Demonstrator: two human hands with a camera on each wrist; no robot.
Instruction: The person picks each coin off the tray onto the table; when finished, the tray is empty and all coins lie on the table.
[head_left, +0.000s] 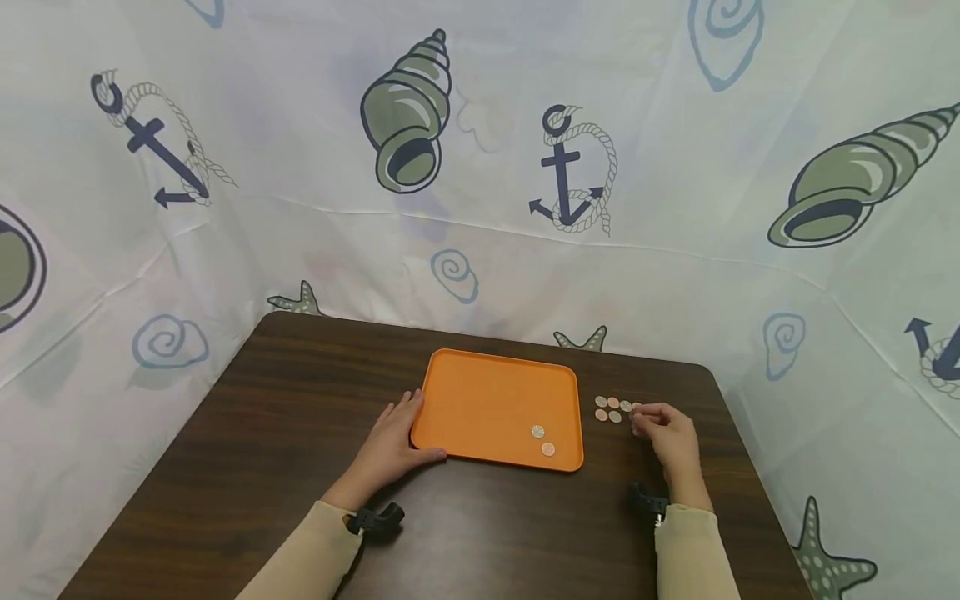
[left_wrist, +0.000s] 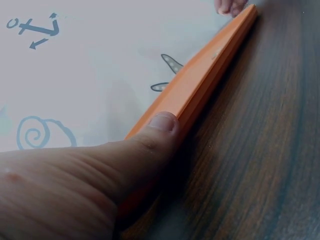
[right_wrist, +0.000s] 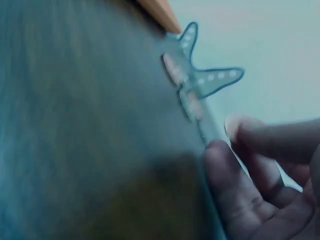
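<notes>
An orange tray lies on the dark wooden table, with a silver coin and a copper coin near its front right corner. My left hand rests against the tray's left front corner, fingers spread along the left side. In the left wrist view, the thumb presses on the front rim. Right of the tray, silver and copper coins lie in two short rows. At their right end my right hand pinches a coin, mostly hidden by the fingertips.
The brown table has rounded far corners. A pale curtain printed with shells, anchors and starfish hangs behind and beside it. Each wrist wears a black camera mount.
</notes>
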